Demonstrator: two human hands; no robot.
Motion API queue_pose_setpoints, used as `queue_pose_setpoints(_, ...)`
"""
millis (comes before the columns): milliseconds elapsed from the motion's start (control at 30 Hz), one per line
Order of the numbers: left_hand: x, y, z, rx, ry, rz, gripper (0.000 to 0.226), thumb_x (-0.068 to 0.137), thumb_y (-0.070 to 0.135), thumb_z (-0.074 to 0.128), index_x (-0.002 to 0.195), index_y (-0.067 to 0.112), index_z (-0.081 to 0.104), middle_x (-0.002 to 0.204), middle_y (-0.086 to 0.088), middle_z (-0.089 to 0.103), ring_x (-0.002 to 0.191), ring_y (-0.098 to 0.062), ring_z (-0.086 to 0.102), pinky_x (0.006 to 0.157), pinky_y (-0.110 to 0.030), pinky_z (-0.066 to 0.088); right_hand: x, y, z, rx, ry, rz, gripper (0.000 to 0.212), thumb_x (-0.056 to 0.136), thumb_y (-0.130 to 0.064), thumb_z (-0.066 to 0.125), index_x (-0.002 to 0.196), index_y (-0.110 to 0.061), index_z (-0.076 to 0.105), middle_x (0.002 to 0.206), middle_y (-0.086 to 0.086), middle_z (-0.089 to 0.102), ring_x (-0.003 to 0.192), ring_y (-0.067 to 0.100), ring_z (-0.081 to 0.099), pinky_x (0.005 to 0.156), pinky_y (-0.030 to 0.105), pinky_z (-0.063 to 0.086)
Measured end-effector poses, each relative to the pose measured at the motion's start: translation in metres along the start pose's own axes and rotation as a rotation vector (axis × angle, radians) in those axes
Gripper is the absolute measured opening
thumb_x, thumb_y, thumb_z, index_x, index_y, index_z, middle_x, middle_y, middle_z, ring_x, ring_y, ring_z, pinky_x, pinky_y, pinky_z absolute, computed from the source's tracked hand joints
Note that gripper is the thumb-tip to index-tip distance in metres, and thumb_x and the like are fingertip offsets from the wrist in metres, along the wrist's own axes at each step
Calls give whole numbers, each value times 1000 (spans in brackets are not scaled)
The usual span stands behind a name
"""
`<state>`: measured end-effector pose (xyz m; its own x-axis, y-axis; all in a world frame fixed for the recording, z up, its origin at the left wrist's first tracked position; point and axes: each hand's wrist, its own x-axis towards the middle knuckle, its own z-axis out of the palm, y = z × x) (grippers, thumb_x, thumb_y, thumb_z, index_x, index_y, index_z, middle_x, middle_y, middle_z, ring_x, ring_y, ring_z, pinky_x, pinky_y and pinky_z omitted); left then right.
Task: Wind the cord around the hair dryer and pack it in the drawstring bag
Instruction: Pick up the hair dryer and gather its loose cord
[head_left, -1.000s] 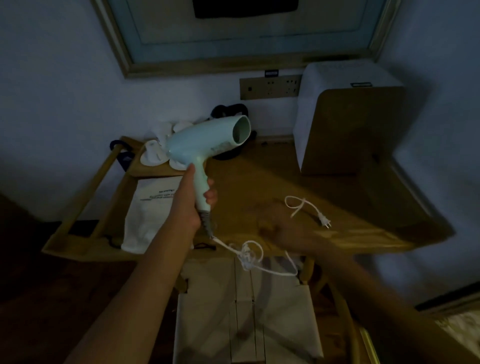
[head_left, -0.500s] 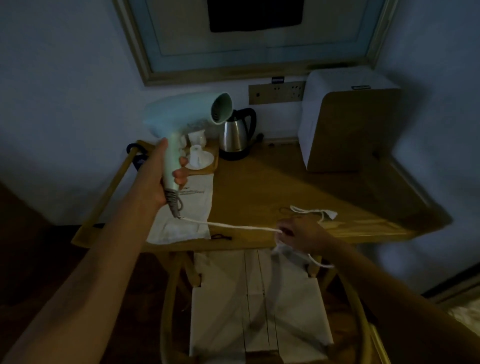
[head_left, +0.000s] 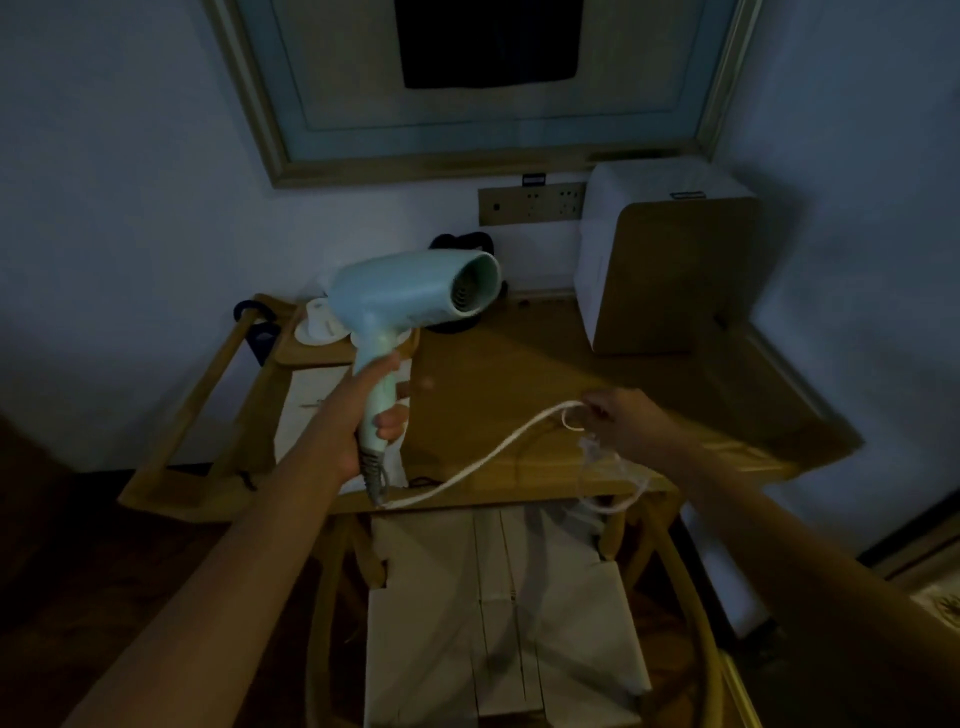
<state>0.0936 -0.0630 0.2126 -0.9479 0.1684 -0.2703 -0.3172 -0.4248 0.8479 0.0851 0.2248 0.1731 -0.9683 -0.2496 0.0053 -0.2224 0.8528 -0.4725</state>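
Where half a second ago the kettle showed beside the nozzle, we now see the hair dryer (head_left: 410, 293) lower, at centre left of the frame, hiding most of it. The left hand (head_left: 363, 415) grips the handle, fingers curled round it; the right hand (head_left: 621, 423) (blurred) has risen to centre right, pinching the cord (head_left: 498, 447). The dryer is pale mint, nozzle toward the right; its white cord sags between the hands. The drawstring bag (head_left: 306, 410) lies on the table (head_left: 519, 374) behind the left hand.
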Motion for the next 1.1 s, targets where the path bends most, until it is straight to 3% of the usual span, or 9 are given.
queue_pose_setpoints(133, -5, -43, 23, 142, 3, -17, 28, 80, 18, 62, 106, 18, 51, 103, -14, 68, 32, -4, 39, 31, -13, 33, 12, -37, -6, 61, 4, -71, 25, 95, -22, 44, 85, -7, 62, 76, 2, 56, 72, 19, 56, 62, 27, 35)
queue_pose_setpoints(300, 1, -69, 43, 71, 124, -47, 26, 81, 25, 68, 93, 9, 51, 71, -5, 44, 33, -6, 42, 32, -14, 34, 13, -61, -5, -61, -80, -132, 38, 94, -18, 47, 57, -13, 43, 59, -5, 39, 54, 8, 37, 54, 23, 26)
queue_pose_setpoints(500, -8, -61, 61, -46, 5, -64, 14, 91, 16, 55, 100, 6, 51, 68, -6, 69, 28, -3, 37, 30, -11, 31, 10, -66, 14, -159, -48, -169, 29, 93, -32, 44, 69, -17, 47, 71, 4, 51, 67, 21, 48, 63, 31, 36)
queue_pose_setpoints(600, -6, -53, 60, -49, 89, -4, 4, 89, 1, 52, 89, 5, 50, 63, -5, 64, 28, -5, 38, 30, -12, 32, 7, -56, 12, 65, -15, -153, 10, 83, -26, 62, 84, -20, 55, 82, 2, 56, 77, 19, 53, 66, 29, 39)
queue_pose_setpoints(700, -2, -44, 50, -117, 82, 34, 13, 90, 1, 48, 80, 9, 49, 53, 0, 63, 30, -3, 39, 30, -12, 32, 1, -42, 13, 191, -39, -115, 20, 85, -17, 61, 105, -13, 61, 96, 8, 64, 87, 20, 60, 72, 32, 46)
queue_pose_setpoints(833, 8, -34, 34, -126, 75, 76, 9, 90, 3, 47, 85, 11, 47, 53, 2, 62, 33, -2, 41, 32, -12, 33, -9, -33, 24, 236, -37, -38, 23, 95, -19, 47, 93, -3, 64, 76, 5, 65, 67, 19, 66, 61, 28, 48)
queue_pose_setpoints(900, 15, -30, 22, -119, 79, 86, 8, 90, 5, 47, 84, 11, 47, 55, 3, 63, 34, -3, 44, 33, -12, 34, -12, -31, 24, 338, 36, -4, 28, 96, -24, 43, 95, -5, 64, 72, 2, 66, 52, 5, 62, 53, 18, 47)
queue_pose_setpoints(1000, 18, -25, 6, -198, 74, 110, 10, 91, 5, 45, 81, 8, 47, 55, 1, 61, 34, -2, 44, 32, -13, 35, -18, -25, 17, 548, 251, 47, 25, 97, -20, 41, 95, -10, 64, 71, 9, 69, 47, 16, 57, 47, 27, 46)
queue_pose_setpoints(1100, 17, -19, -7, -257, 133, 135, 20, 92, 6, 42, 73, 7, 49, 48, 3, 55, 31, -2, 42, 32, -12, 35, -24, -18, 5, 693, 538, 91, 25, 96, -17, 42, 82, -16, 62, 57, 2, 54, 43, 3, 49, 43, 17, 39)
